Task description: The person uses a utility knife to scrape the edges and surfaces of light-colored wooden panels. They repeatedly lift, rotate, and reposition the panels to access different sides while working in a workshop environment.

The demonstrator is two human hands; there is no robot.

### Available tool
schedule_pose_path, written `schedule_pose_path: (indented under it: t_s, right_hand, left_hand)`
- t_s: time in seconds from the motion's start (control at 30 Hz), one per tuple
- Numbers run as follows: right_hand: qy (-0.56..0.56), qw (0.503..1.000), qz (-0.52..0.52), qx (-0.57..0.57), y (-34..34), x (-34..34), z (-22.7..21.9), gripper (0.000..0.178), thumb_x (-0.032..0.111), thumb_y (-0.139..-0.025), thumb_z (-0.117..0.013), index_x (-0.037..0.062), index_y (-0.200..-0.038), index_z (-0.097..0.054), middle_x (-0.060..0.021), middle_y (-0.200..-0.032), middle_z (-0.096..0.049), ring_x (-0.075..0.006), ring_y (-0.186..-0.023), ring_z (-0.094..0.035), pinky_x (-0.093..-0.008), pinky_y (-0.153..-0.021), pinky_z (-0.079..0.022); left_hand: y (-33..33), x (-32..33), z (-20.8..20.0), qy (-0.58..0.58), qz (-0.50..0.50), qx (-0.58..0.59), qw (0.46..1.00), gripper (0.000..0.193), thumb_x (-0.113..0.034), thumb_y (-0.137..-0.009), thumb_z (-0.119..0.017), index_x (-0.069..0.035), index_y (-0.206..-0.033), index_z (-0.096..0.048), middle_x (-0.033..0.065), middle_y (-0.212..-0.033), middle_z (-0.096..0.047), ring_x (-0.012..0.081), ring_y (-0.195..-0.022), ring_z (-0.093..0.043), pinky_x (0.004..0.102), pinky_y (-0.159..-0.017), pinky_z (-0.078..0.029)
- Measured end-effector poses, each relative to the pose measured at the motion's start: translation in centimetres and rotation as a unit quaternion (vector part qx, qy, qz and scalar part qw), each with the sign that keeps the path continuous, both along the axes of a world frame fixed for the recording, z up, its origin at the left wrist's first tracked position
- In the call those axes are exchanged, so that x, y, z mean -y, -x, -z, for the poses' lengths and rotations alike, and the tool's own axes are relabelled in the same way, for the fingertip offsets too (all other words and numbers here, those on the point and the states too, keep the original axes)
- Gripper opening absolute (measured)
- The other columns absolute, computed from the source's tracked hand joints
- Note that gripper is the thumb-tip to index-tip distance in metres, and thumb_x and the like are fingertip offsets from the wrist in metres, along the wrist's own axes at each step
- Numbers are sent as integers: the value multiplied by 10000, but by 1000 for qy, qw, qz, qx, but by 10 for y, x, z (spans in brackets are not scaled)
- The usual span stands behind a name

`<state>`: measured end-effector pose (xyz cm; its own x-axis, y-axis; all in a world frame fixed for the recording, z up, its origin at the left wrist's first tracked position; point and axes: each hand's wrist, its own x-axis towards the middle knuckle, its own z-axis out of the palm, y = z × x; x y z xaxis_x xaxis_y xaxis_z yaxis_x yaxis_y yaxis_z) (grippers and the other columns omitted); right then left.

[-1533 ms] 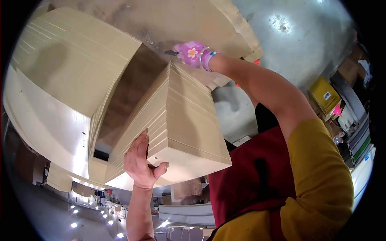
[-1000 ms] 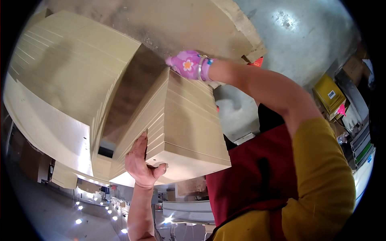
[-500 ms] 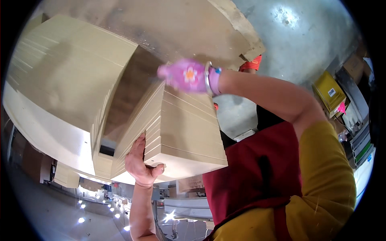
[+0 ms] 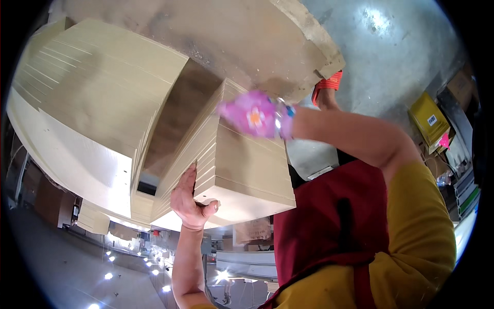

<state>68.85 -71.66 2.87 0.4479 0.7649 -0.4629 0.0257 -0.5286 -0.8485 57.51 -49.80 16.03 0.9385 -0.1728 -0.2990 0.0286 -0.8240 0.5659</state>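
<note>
Beside a wider pile [image 4: 103, 85], the cream stack [image 4: 249, 162] runs lengthwise from the left hand [image 4: 189, 202], spread on its corner, toward brown sheeting [image 4: 231, 33]; I can't tell the blurred right hand [image 4: 254, 116]'s grip; a yellow box [image 4: 423, 109] bears a printed label [image 4: 431, 120].

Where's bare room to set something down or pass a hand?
Grey floor between the brown sheet and yellow box; most of that sheet; perhaps for a hand, the gap between left boards and right boards. Crowded: around the yellow box.

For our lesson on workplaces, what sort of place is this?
Probably a workshop or factory, judging by the stacked cream panels, the dark red work apron and the hard-looking grey floor.
</note>
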Motion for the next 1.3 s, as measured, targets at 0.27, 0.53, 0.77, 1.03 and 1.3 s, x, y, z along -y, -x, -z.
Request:
schedule_pose_path:
  t_s: [0.27,0.53,0.77,1.03,1.3]
  right_hand:
    - [-20,984,65,-167,-19,8,-60,145,153,-828,-558,62,-940,-552,-129,-667,-609,-302,-623,-647,-394,-550,-515]
    - [4,999,21,-48,-9,9,-90,256,183,-775,-603,41,-959,-495,-127,-631,-587,-312,-552,-628,-392,-455,-489]
    - [164,899,238,-330,-1,-10,-121,265,313,-893,-511,53,-904,-564,-97,-652,-589,-220,-614,-603,-366,-550,-466]
    - [129,976,157,-82,-13,35,97,145,164,-888,-508,66,-975,-570,-153,-745,-608,-324,-688,-602,-418,-616,-474]
    - [148,988,53,-13,2,-4,119,182,164,-887,-480,64,-1020,-556,-185,-785,-621,-379,-742,-616,-439,-656,-479]
  left_hand:
    - [2,1,-6,-14,9,-10,1000,780,-655,-840,-508,69,-1127,-568,200,-1100,-648,358,-922,-658,386,-746,-527]
    - [4,0,-4,-20,6,-14,1000,771,-651,-841,-506,51,-1155,-558,194,-1104,-650,356,-912,-657,381,-738,-526]
    - [12,-4,-6,-18,-8,-39,999,757,-633,-831,-537,59,-1136,-563,205,-1105,-646,368,-909,-657,395,-731,-532]
    - [1,3,-5,-21,-2,-29,999,802,-671,-822,-522,67,-1131,-563,225,-1076,-646,374,-923,-653,400,-781,-530]
    - [4,2,-2,-10,-1,-21,1000,811,-666,-826,-526,93,-1111,-553,254,-1068,-638,394,-926,-653,411,-792,-538]
